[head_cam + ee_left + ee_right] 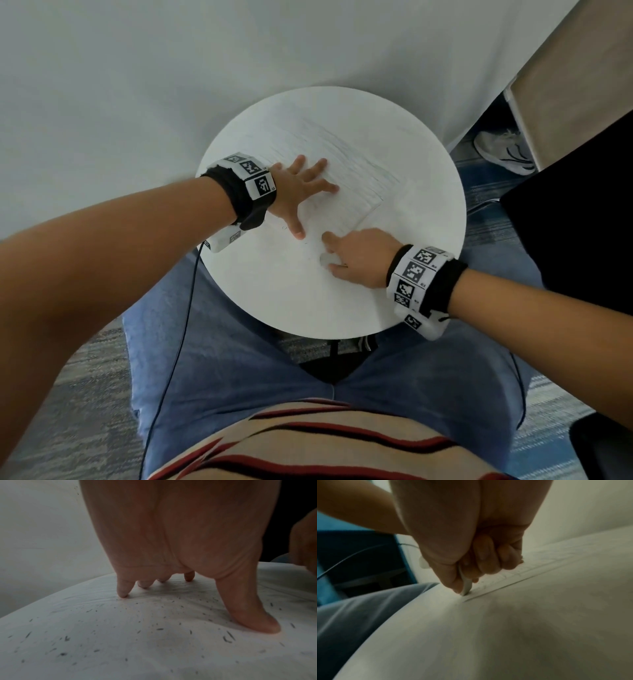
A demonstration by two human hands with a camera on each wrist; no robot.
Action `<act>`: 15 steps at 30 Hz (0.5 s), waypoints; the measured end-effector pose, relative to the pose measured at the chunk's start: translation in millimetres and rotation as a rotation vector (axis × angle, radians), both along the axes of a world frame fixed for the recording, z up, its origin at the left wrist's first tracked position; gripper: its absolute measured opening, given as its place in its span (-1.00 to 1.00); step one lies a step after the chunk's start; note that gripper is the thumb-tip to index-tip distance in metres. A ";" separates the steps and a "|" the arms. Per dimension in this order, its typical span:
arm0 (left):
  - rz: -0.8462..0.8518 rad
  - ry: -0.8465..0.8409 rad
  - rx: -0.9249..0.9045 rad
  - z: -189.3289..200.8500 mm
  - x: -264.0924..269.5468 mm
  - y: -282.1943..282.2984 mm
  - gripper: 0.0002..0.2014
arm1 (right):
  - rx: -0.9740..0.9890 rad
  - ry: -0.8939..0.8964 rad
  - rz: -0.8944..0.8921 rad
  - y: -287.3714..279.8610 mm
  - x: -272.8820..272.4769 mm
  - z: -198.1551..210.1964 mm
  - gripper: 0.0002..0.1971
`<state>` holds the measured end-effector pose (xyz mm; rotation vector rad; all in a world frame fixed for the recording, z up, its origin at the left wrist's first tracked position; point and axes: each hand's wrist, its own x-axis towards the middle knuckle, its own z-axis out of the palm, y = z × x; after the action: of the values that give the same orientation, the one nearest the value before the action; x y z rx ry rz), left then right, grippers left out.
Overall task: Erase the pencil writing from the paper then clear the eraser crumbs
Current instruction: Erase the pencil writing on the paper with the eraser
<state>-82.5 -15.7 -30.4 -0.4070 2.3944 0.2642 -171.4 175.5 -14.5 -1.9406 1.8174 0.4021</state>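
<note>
A white sheet of paper with faint pencil lines lies on a round white table. My left hand presses flat on the sheet with its fingers spread. In the left wrist view the fingertips and thumb touch the paper, and dark eraser crumbs are scattered around them. My right hand grips a small white eraser near the paper's front corner. In the right wrist view the eraser is pinched between the thumb and curled fingers, its tip touching the surface beside the sheet's edge.
The table stands against a pale wall, over my lap in blue jeans. A thin black cable hangs from the left wrist. A dark object lies to the right, with a shoe and a beige cabinet behind it.
</note>
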 end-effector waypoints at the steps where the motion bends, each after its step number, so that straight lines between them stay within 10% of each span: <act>1: -0.001 0.001 -0.006 0.0 1.1 -0.6 0.22 | -0.011 -0.005 -0.037 -5.3 -7.2 0.5 -0.64; 15: 0.018 0.015 0.001 3.1 0.6 0.4 0.22 | -0.177 0.081 -0.115 -3.9 -13.1 -10.5 -0.63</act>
<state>-81.9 -15.3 -27.3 -0.4275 2.4067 0.2770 -184.5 171.6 -25.1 -1.9472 2.0669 0.2950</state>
